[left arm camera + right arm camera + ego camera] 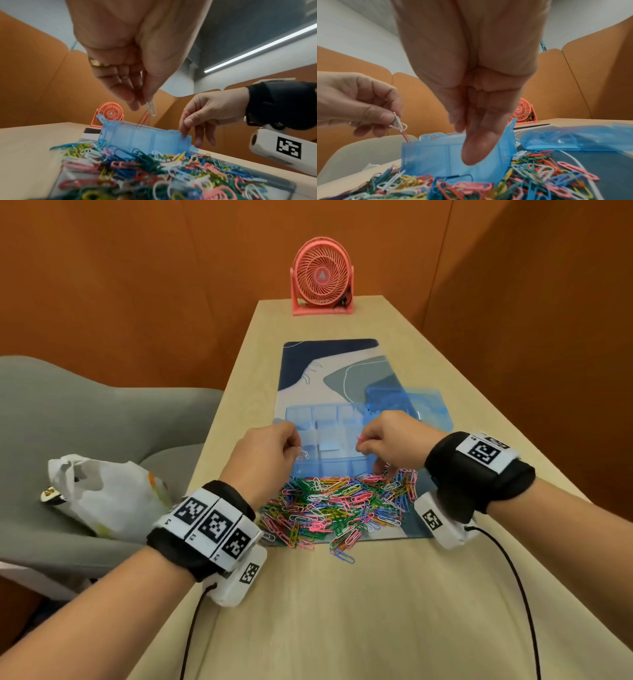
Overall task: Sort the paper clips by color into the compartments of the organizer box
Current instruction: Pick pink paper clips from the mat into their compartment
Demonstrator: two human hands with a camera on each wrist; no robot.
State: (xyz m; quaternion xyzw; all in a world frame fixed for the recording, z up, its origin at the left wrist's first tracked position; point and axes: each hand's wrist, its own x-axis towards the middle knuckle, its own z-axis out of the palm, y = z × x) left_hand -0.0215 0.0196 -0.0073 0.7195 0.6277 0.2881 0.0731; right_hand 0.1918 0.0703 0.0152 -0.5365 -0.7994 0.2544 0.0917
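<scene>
A clear blue organizer box [329, 419] [145, 139] [436, 155] lies open on the mat. Its lid [411, 405] [573, 139] lies to the right. A heap of mixed-colour paper clips [342, 501] [154, 169] [488, 186] lies against its near wall. My left hand [298, 451] [142, 100] [385, 116] pinches a white clip [303, 454] [151, 108] [399, 123] above the box's near left. A red clip [145, 119] [405, 136] hangs under it, dipping into the box. My right hand [368, 445] [186, 124] [467, 135] pinches a red clip [359, 440]; its other fingers touch the box's near right wall.
A pink desk fan [322, 277] stands at the table's far end. The blue patterned mat [329, 361] reaches beyond the box. Left of the table, a grey chair [51, 412] holds a white plastic bag [102, 491]. Orange partitions close in both sides.
</scene>
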